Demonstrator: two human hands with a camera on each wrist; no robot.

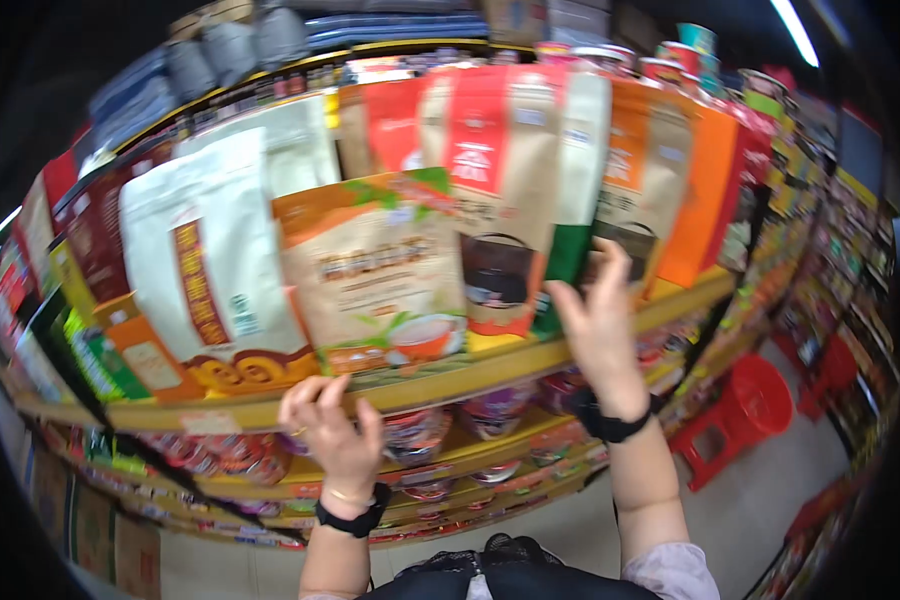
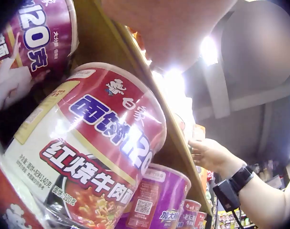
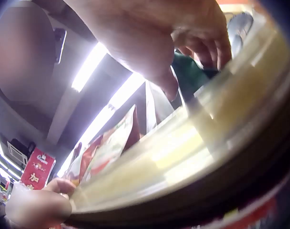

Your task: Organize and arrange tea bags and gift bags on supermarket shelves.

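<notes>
My right hand (image 1: 595, 300) reaches up to a green and white pouch (image 1: 570, 255) standing on the yellow shelf (image 1: 500, 362). The thumb is on its left and the fingers on its front. In the right wrist view the fingers (image 3: 202, 43) curl round the green pouch (image 3: 192, 78). My left hand (image 1: 332, 425) is lower, at the shelf's front edge under a brown pouch with green leaves (image 1: 380, 270). Its fingers are curled, and I cannot tell whether they grip anything. The left wrist view shows the right hand (image 2: 209, 153) at the shelf edge.
Many upright pouches crowd the shelf, among them a large white one (image 1: 205, 260). Instant noodle cups (image 2: 87, 152) fill the shelf below (image 1: 420, 430). A red plastic stool (image 1: 745, 405) stands in the aisle on the right, with more stocked shelves beyond it.
</notes>
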